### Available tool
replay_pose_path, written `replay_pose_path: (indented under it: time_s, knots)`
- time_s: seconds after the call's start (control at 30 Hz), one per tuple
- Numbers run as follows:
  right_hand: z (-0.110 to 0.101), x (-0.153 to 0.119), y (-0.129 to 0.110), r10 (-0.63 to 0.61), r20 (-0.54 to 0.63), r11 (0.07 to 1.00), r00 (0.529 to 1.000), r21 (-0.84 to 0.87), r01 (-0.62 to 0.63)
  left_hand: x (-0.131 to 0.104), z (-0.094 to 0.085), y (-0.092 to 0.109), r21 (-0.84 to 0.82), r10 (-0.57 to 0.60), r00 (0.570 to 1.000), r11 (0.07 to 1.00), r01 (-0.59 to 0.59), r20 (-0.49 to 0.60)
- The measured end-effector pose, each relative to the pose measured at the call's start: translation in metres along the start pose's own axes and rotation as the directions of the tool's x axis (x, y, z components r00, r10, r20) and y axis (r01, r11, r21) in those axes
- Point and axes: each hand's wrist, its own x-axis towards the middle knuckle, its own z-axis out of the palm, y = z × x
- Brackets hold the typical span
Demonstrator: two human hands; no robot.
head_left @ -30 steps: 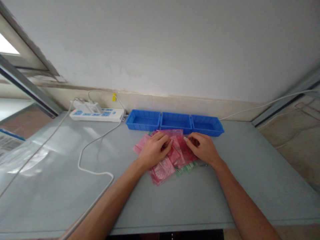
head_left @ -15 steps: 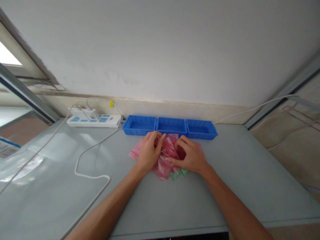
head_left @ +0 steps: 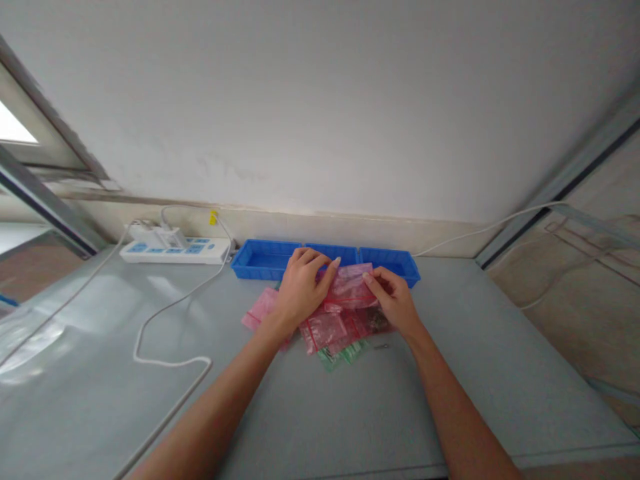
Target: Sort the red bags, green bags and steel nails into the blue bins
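My right hand [head_left: 395, 300] pinches the right edge of a pink zip bag [head_left: 353, 283], raised in front of the blue bins. At the bag's left side my left hand [head_left: 305, 287] has its thumb and curled fingers closed on it; the fingertips are partly hidden. Beneath both hands lies a loose pile of pink zip bags [head_left: 325, 331], one with dark contents near my right wrist. Green clear bags [head_left: 345, 353] stick out at the front of the pile. A small metal piece [head_left: 381, 346] lies on the table just right of them.
Three joined blue bins [head_left: 267, 267] stand along the wall behind the pile. To their left is a white power strip [head_left: 205, 250] with plugged-in adapters. A white cable [head_left: 173, 362] winds across the left table. Clear plastic [head_left: 33, 343] lies at far left.
Both hands have lifted a pink bag out of the heap and spread it flatter. The pile beneath is more spread out, and the small metal piece now shows. The view has shifted slightly.
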Motion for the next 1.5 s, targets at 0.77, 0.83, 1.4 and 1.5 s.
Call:
replay_pose_path:
  time_s: [0.77,0.83,1.4,1.5]
  knots:
    - [-0.014,0.004,0.008,0.198,-0.063,0.95,0.978,0.26,-0.175,0.046,-0.003,0.01,-0.431,0.045,0.916,0.891,0.145,0.399]
    - [-0.013,0.005,0.009,0.194,-0.073,0.956,0.978,0.236,-0.172,0.046,-0.003,0.011,-0.402,0.051,0.915,0.907,0.126,0.401]
    - [-0.019,0.006,0.002,-0.058,-0.067,0.998,0.996,-0.044,0.055,0.045,0.006,0.002,-0.323,0.041,0.908,0.94,0.106,0.417]
    - [-0.018,0.005,0.001,-0.05,-0.026,0.998,0.998,-0.05,0.049,0.044,0.005,0.001,-0.3,0.038,0.908,0.949,0.098,0.418]
